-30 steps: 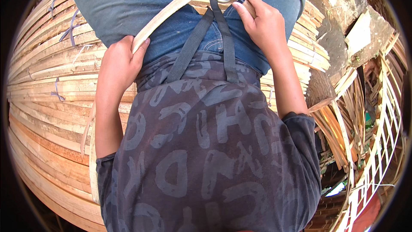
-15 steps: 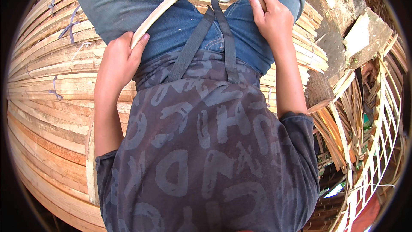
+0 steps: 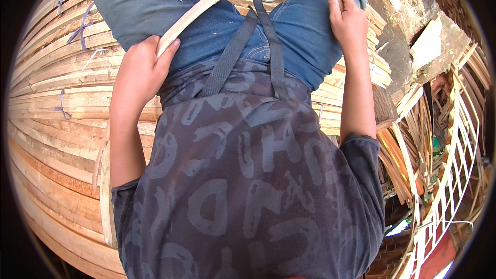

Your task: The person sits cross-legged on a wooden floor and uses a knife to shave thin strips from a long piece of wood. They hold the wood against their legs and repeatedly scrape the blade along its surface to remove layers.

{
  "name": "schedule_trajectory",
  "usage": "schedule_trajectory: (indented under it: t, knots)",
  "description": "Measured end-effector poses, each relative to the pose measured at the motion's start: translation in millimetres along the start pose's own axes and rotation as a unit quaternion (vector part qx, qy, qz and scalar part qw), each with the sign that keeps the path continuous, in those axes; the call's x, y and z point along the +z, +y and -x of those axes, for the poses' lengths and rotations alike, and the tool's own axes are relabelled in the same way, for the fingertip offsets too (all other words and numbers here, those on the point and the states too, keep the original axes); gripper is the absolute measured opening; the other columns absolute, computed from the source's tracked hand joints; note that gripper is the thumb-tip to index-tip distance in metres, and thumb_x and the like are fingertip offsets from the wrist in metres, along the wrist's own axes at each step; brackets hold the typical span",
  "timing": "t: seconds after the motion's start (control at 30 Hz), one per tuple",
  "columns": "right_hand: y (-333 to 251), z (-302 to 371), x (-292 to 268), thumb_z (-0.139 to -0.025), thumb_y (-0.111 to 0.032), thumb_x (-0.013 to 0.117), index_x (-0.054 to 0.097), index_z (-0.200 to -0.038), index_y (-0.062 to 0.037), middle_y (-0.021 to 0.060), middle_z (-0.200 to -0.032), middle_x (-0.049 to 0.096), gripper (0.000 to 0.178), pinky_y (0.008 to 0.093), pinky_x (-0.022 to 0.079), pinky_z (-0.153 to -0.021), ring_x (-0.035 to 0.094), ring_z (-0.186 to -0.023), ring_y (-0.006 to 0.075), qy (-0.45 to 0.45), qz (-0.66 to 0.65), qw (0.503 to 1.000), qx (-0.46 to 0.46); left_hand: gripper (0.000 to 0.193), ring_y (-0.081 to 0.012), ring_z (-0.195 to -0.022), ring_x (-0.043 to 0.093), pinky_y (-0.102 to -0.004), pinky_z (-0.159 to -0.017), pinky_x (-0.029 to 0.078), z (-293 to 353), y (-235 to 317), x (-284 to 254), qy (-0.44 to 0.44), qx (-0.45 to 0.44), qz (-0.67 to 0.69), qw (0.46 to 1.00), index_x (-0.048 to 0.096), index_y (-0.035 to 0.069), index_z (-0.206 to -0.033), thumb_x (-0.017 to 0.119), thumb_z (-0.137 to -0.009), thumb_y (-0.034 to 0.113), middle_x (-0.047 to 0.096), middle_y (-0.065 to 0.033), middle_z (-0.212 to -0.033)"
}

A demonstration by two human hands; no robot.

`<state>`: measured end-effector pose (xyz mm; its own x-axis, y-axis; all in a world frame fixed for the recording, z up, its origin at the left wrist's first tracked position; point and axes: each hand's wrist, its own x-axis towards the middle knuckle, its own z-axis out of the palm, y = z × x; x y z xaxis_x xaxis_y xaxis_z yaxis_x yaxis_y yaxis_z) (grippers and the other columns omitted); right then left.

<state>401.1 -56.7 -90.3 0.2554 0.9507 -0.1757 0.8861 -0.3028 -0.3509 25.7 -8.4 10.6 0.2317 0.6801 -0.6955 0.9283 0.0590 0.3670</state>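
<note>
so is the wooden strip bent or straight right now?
Bent. The wooden strip arcs up from the left hand over the jeans and down to the right hand; both hands grip it.

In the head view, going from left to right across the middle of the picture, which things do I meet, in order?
Stacked wooden slats → left hand gripping the end of a pale bent strip → dark straps over blue jeans → right hand → pile of loose slats and a pale lattice frame.

Strip (image 3: 206, 5) across lap, above slats (image 3: 57, 124)
</note>
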Motion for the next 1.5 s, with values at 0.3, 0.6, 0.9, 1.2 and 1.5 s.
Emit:
schedule_trajectory:
  t: [0.3,0.6,0.9,1.2,1.5]
  knots:
    - [-64,9,2,-0.095,-0.037,0.064,0.065,-0.098,-0.0092,0.0179,-0.076,0.068,0.028,0.0444,0.052,-0.063,0.066,-0.075,0.0418,-0.034,-0.081,0.996,-0.033,0.049,-0.0474,-0.069,0.06,-0.0488,-0.063,0.045,-6,8,-10,-0.043,-0.039,-0.01,0.998,0.059,-0.009,-0.076,0.06,-0.096,0.035,0.058,-0.03,-0.069]
    - [-19,-17,18,-0.096,-0.047,0.058,0.067,-0.104,-0.0158,0.0188,-0.08,0.069,0.033,0.0475,0.053,-0.066,0.067,-0.079,0.0424,-0.025,0.007,1.0,-0.011,0.05,-0.0454,-0.065,0.06,-0.0475,-0.06,0.045,-6,9,-12,-0.048,-0.022,0.001,0.999,0.058,-0.009,-0.076,0.06,-0.096,0.036,0.057,-0.0299,-0.067]
    - [56,-52,13,-0.097,-0.048,0.054,0.068,-0.107,-0.0096,0.0216,-0.087,0.069,0.042,0.0449,0.051,-0.077,0.066,-0.087,0.0425,-0.023,-0.04,0.995,0.09,0.052,-0.027,-0.054,0.04,-0.0418,-0.056,0.038,-4,-2,-11,-0.052,0.001,0.03,0.998,0.049,-0.008,-0.073,0.058,-0.099,0.037,0.043,-0.0223,-0.06]
    - [2,-16,-9,-0.097,-0.037,0.061,0.066,-0.104,-0.0052,0.0209,-0.077,0.065,0.033,0.04,0.051,-0.066,0.065,-0.073,0.04,-0.061,-0.062,0.996,0.022,0.053,-0.0432,-0.06,0.054,-0.0456,-0.06,0.043,-8,3,-13,-0.063,-0.019,0.034,0.997,0.057,-0.01,-0.076,0.057,-0.098,0.038,0.053,-0.0283,-0.064]
    - [-25,-10,1,-0.096,-0.042,0.059,0.065,-0.103,-0.0114,0.0204,-0.079,0.067,0.032,0.0497,0.051,-0.063,0.065,-0.076,0.0433,-0.011,0.03,0.999,0.005,0.055,-0.034,-0.055,0.045,-0.0438,-0.058,0.041,-9,-7,-11,-0.066,-0.014,0.066,0.996,0.054,-0.011,-0.075,0.056,-0.099,0.039,0.047,-0.0256,-0.061]
